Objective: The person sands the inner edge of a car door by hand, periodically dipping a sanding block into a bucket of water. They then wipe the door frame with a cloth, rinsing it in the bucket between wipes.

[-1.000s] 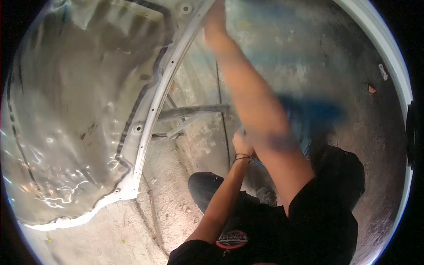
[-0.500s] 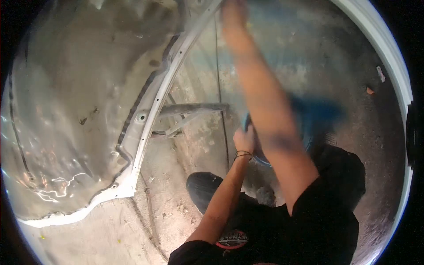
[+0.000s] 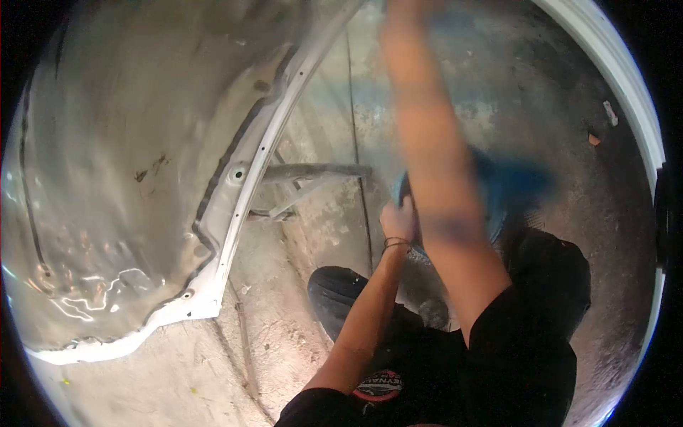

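My left hand [image 3: 397,219], with a dark band at its wrist, is closed at the left rim of a blue bucket [image 3: 496,203]. This round-rimmed bucket is partly covered by my right forearm, and its right side is smeared. My right arm reaches straight up across the view. At the top edge my right hand [image 3: 413,7] is blurred and cut off, so its fingers and anything in them cannot be made out. To the left, a large metal panel [image 3: 135,149] with a white-painted edge and dark sealant line stands near both arms.
A grey metal support bar [image 3: 313,172] juts from behind the panel over the stained concrete floor [image 3: 270,306]. Small scraps [image 3: 594,140] lie at the right. A curved white edge [image 3: 629,92] borders the right side. My dark-shod foot [image 3: 338,292] is below the left hand.
My right hand and forearm have shifted a little to the right at the top. The left hand stays at the bucket rim. The panel sits slightly further right in the view.
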